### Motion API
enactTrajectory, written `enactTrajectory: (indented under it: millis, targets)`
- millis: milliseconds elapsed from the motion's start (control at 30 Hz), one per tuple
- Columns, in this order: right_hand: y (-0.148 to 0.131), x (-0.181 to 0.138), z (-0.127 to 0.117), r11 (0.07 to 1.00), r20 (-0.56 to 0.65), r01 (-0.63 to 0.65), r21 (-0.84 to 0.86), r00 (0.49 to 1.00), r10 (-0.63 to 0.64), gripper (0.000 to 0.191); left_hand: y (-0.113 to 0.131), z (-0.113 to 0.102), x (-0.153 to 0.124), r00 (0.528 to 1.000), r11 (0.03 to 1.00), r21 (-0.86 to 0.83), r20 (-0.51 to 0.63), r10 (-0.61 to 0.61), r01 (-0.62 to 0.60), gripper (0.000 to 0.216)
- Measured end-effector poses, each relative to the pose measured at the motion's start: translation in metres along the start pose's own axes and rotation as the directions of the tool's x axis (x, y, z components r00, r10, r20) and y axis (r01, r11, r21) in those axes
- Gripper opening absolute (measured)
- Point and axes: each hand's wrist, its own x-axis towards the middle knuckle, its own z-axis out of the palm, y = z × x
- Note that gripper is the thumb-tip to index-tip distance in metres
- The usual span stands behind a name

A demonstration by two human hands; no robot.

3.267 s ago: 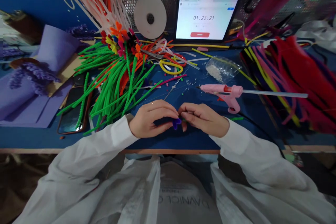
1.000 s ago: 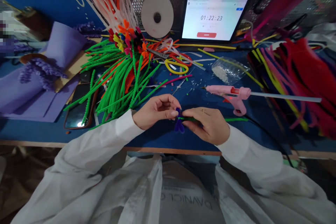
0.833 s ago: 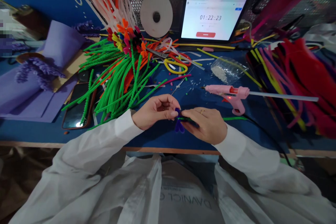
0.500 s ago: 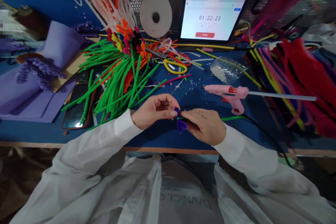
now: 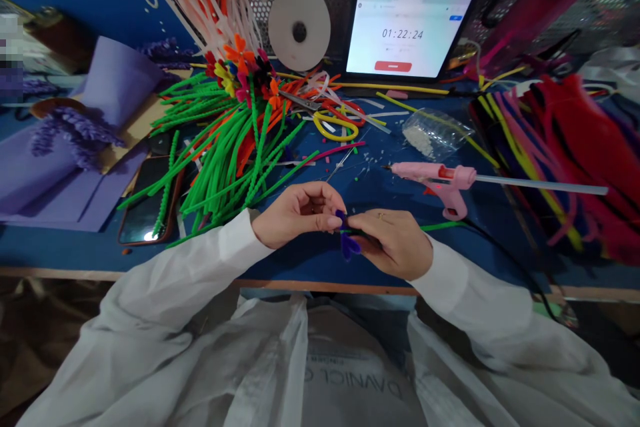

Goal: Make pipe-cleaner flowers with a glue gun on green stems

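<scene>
Across the blue bench, a thick bundle of green chenille stems spreads to the left of centre, while a pink glue gun lies toward the right, its nozzle pointing inward. Between the two and nearer the front edge, the person's hands come close together. The right hand is curled with its fingers closed around a green chenille stem, whose length shows beyond the far side of that hand; the part inside the fingers is covered. The left hand pinches with thumb and index finger, the other fingers curved loosely above.

In the gap between the fingertips is a small purple chenille flower, held off the bench. The left pinch is on its upper loop, and the lower loops hang below the stem. It should be nearly weightless, its pile soft and grippy rather than slippery, with what is likely a thin wire core that bends readily and keeps its bend. Breaking seems unlikely; squashed or skewed loops are the greater risk. The steadiest hold would be on the stem just behind the flower, with only a light fingertip pinch on any single loop.
</scene>
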Motion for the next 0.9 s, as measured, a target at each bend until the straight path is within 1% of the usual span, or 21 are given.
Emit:
enactTrajectory:
  millis: [100,300,533,900]
  targets:
    - [-0.0001,0.0005,0.0005,1.000,-0.002,-0.011,0.020,1.000,0.011,0.027,-0.0006,0.0011,-0.0005,1.000,1.000,0.002,-0.008,-0.007,0.007,0.022]
    - [0.0004,0.0015,-0.0002,0.999,-0.006,0.010,0.053,1.000,-0.009,0.031,-0.0013,0.0018,-0.0005,1.000,1.000,0.017,-0.012,-0.005,0.005,0.023]
    - [-0.0004,0.0012,0.0005,1.000,-0.026,0.018,0.006,1.000,-0.018,0.033,-0.0025,0.0011,-0.0002,1.000,1.000,0.012,-0.003,0.001,-0.001,0.020]
    - [-0.0017,0.0001,0.0021,0.999,-0.058,0.031,-0.042,0.998,-0.033,0.029,-0.0038,0.0022,-0.0005,1.000,1.000,-0.005,0.001,-0.017,0.017,0.022]
